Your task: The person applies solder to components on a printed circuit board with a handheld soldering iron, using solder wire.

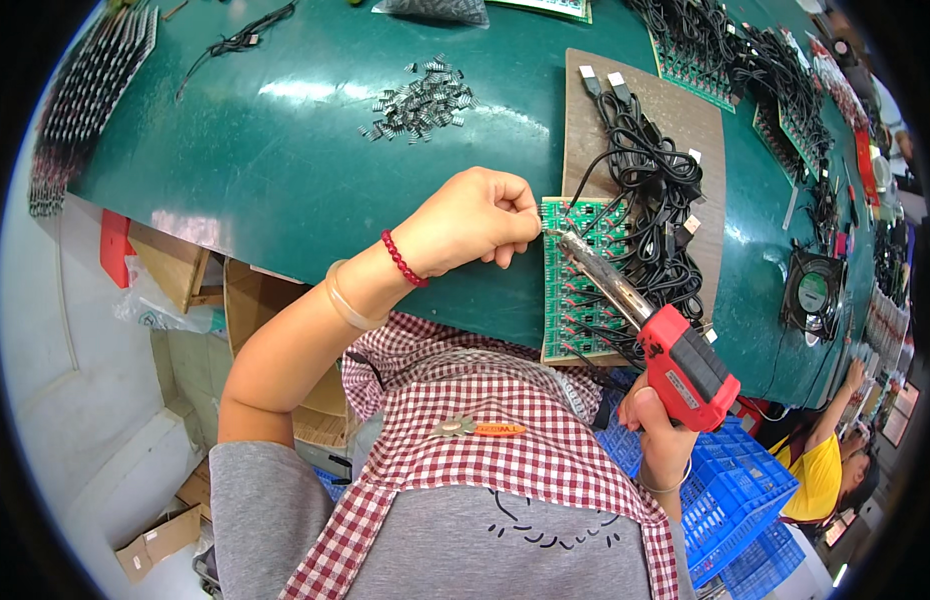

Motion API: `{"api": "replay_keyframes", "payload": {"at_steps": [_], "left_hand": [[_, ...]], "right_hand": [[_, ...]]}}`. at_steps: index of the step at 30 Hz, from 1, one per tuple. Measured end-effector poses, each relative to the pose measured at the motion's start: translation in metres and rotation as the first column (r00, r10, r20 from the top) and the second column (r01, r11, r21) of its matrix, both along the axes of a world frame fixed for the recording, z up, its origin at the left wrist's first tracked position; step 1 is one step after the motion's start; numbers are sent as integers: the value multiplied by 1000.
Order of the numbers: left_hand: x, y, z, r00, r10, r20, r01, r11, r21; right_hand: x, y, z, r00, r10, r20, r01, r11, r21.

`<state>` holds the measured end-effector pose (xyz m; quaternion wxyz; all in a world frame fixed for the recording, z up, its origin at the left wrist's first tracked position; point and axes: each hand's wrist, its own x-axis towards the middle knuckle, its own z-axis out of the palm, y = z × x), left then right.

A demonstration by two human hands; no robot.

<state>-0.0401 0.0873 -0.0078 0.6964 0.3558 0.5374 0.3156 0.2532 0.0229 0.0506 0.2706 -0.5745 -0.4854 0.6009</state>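
My right hand (660,425) grips the handle of a red and black soldering gun (690,370). Its metal barrel slants up and left, and the tip meets the upper left corner of a green circuit board (557,330). At that same corner the fingertips of my left hand (480,220) are pinched together. Whatever lies between them is too small and covered to make out. Black USB cables (665,215) lie bundled over the board's right side, several of their wires running to it. Small red wire ends dot the board.
A brown board (590,125) lies beneath the cables. Beyond my left hand is a pile of small black pin parts (420,100). A black fan (813,292) stands at the right, near more cabled boards (695,65). Blue crates (735,490) and a co-worker in yellow (815,470) are lower right.
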Motion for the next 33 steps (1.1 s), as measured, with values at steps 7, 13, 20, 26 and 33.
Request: {"api": "replay_keyframes", "payload": {"at_steps": [7,13,20,26,33], "left_hand": [[1,0,1,1000,9,3,-9,1000,-6],[1,0,-1,1000,20,13,-20,1000,-2],[2,0,1,1000,16,3,-16,1000,1],[0,0,1,1000,9,4,-9,1000,0],[1,-1,3,1000,13,-24,-13,1000,-13]], "right_hand": [[-20,5,13,996,-69,51,66,996,58],[-15,3,2,995,-21,97,12,995,96],[-21,8,10,997,-60,48,56,995,85],[-17,5,1,996,-28,89,19,994,107],[-22,9,14,997,-63,-34,67,987,144]]}}
